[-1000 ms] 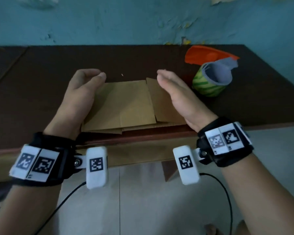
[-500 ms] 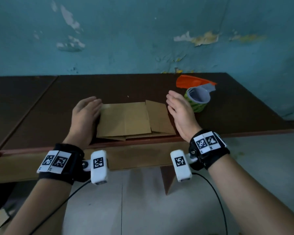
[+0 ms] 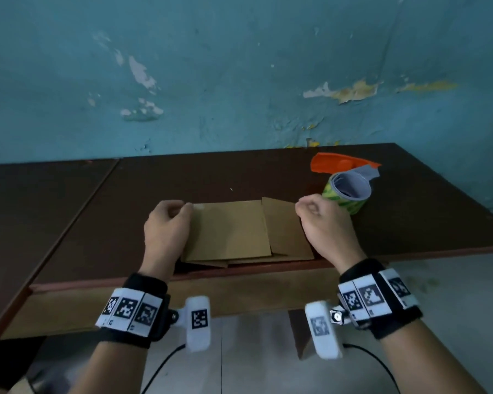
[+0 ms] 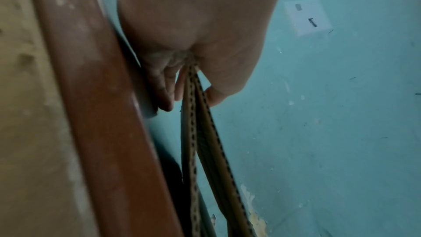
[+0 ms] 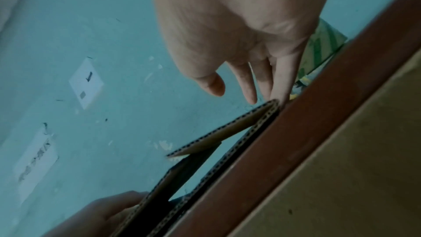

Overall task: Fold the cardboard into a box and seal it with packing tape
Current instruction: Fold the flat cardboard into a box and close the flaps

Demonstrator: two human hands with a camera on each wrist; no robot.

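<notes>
A flattened brown cardboard point(image 3: 231, 231) lies on the dark brown table point(image 3: 182, 177), close to its front edge. My left hand point(image 3: 187, 213) grips the cardboard's left edge. In the left wrist view my left hand point(image 4: 191, 96) has its thumb on one side of the cardboard layers point(image 4: 193, 132) and its fingers on the other. My right hand point(image 3: 306, 209) sits at the far right corner with loosely curled fingers. In the right wrist view my right hand point(image 5: 234, 91) holds nothing; one fingertip touches the cardboard's point(image 5: 218, 132) folded right edge. A green patterned tape roll point(image 3: 347, 194) stands just right of my right hand.
An orange object point(image 3: 336, 164) lies behind the tape roll, near the peeling blue wall point(image 3: 239, 81). The table's red-brown front edge point(image 3: 239, 274) runs just below the cardboard. A second dark table surface point(image 3: 40, 194) adjoins on the left.
Both hands, held flat beside the cardboard earlier, have curled at its edges. My left hand has taken hold of the left edge. The head view has pulled back and tilted up.
</notes>
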